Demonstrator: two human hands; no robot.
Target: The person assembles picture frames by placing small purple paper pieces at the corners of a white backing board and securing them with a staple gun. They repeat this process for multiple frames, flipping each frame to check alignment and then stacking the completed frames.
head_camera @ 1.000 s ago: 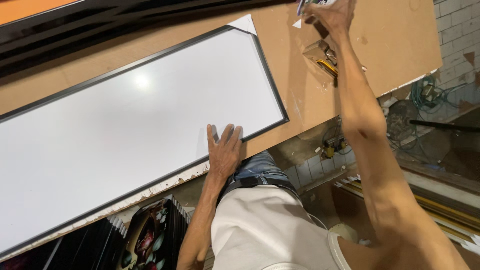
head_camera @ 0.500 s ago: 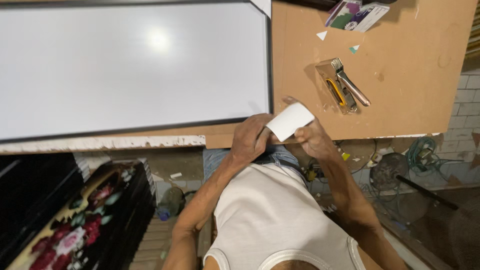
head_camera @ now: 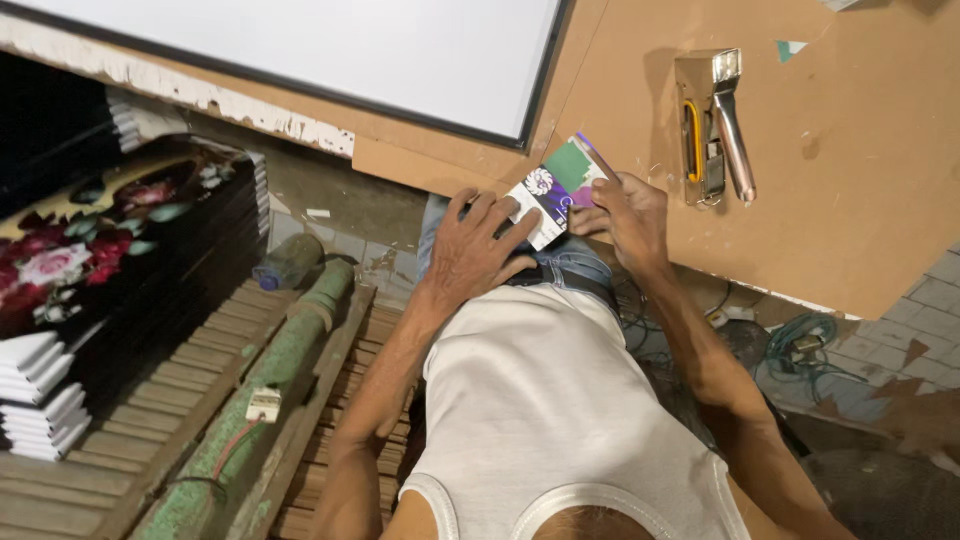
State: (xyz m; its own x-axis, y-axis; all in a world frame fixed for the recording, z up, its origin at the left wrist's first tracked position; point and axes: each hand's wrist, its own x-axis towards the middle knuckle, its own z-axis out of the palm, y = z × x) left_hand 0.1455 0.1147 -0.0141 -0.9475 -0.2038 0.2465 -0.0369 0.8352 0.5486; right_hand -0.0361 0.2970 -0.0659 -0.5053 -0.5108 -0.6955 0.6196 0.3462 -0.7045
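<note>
My left hand (head_camera: 478,247) and my right hand (head_camera: 625,212) both hold a small flat packet (head_camera: 556,190), printed in white, green and purple, close to my waist at the near edge of a brown board (head_camera: 860,190). The left hand's fingers lie over the packet's lower left side. At the packet's right edge my right hand's fingertips pinch it. A metal staple gun (head_camera: 712,122) with a yellow stripe lies on the board just beyond my right hand.
A large white panel in a black frame (head_camera: 400,50) lies on the board at upper left. Stacked floral-printed frames (head_camera: 90,290) stand at left. A green pipe (head_camera: 270,380) runs over wooden slats. Coiled cables (head_camera: 800,345) lie on the tiled floor at right.
My right hand has come back from the far end of the board with the packet. My left hand left the panel's edge and now shares the packet. The view has dropped toward my body.
</note>
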